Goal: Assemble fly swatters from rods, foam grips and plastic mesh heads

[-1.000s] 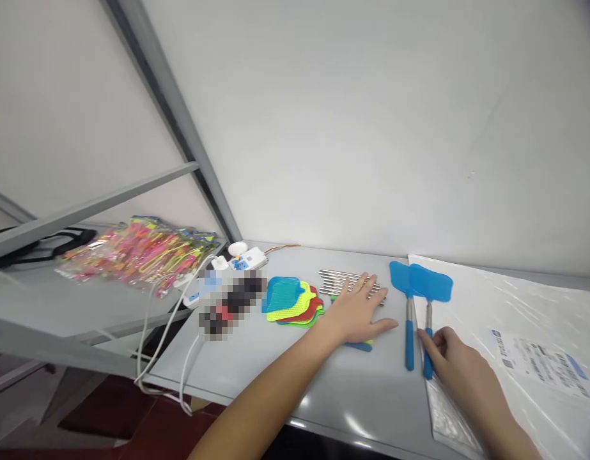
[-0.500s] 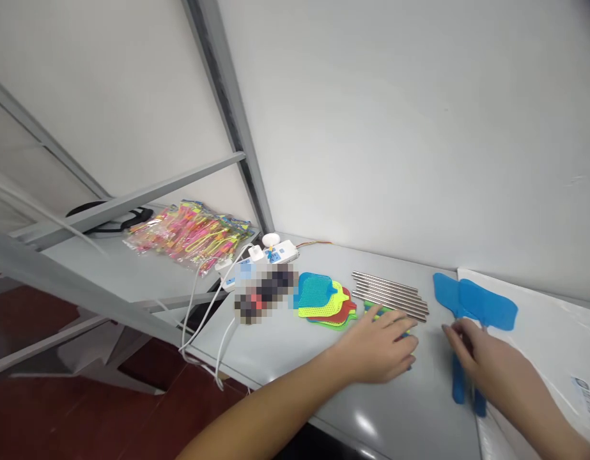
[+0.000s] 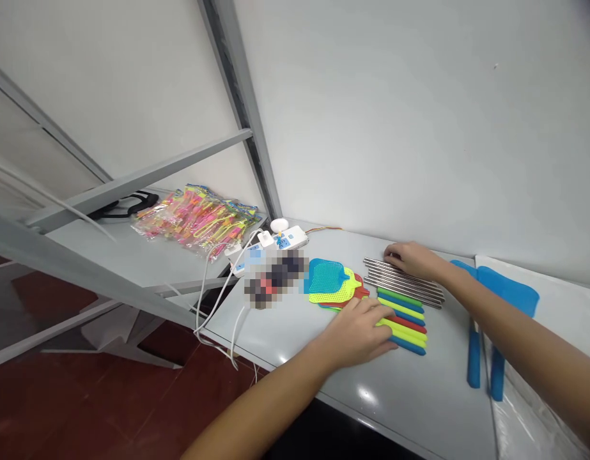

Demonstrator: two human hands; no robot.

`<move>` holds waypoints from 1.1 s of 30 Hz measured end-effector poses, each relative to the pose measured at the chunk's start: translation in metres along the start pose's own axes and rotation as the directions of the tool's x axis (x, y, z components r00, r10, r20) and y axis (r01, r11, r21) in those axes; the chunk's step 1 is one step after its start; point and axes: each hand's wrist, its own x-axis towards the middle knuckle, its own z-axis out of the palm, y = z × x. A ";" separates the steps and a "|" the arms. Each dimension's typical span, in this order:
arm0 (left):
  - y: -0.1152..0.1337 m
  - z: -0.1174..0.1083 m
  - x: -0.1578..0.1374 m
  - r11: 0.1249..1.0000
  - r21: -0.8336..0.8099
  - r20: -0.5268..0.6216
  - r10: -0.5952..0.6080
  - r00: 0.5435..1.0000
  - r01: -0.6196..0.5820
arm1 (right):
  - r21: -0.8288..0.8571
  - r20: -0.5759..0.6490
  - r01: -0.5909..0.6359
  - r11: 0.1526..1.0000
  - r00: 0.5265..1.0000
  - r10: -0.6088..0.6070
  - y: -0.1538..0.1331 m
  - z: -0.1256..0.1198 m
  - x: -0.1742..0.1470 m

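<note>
My left hand [image 3: 364, 331] lies over the left ends of a row of coloured plastic handles [image 3: 410, 324], green, blue, yellow and red, with its fingers apart and slightly bent. Reaching across to the far side of the table, my right hand [image 3: 412, 259] has its fingers pinched at the back edge of a row of thin metal rods [image 3: 400, 281]; its fingertips are partly hidden. Left of the handles, fly swatter heads [image 3: 326, 281] in blue, yellow, red and green overlap in a pile. Two blue fly swatters [image 3: 508, 291] with handles lie at the right, partly behind my right forearm.
A white power strip [image 3: 249, 257] with plugs and cables sits at the table's left end, beside a blurred-out dark object [image 3: 275, 278]. Bagged colourful items [image 3: 199, 223] lie on the metal rack's shelf [image 3: 103, 255]. White plastic wrapping [image 3: 567, 319] covers the right side.
My right hand has moved from beside the blue fly swatters to the metal rods. My left hand has drawn back leftward, uncovering more of the handles. The view has shifted slightly.
</note>
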 end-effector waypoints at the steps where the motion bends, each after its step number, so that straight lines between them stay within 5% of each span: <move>1: -0.001 0.000 0.000 1.000 -0.009 0.003 -0.011 1.000 0.011 | 0.003 0.004 0.004 1.000 1.000 -0.004 0.001 -0.001 0.000; 20: 0.003 -0.009 -0.006 0.995 -0.081 0.064 -0.048 0.997 0.053 | 0.035 0.012 -0.054 0.998 0.998 0.053 -0.018 -0.005 0.001; 25: 0.003 -0.008 -0.006 0.989 -0.144 0.054 -0.020 0.998 0.028 | 0.125 -0.085 -0.138 0.983 0.985 0.149 -0.018 -0.013 -0.002; 29: 0.003 -0.008 -0.005 0.931 -0.365 -0.054 -0.014 0.998 -0.007 | 0.261 -0.318 -0.178 0.949 0.912 0.259 -0.026 -0.038 -0.028; 33: 0.005 -0.011 -0.005 0.833 -0.553 -0.194 -0.116 0.974 -0.011 | 0.465 -0.569 -0.085 0.881 0.734 0.371 -0.061 -0.059 -0.080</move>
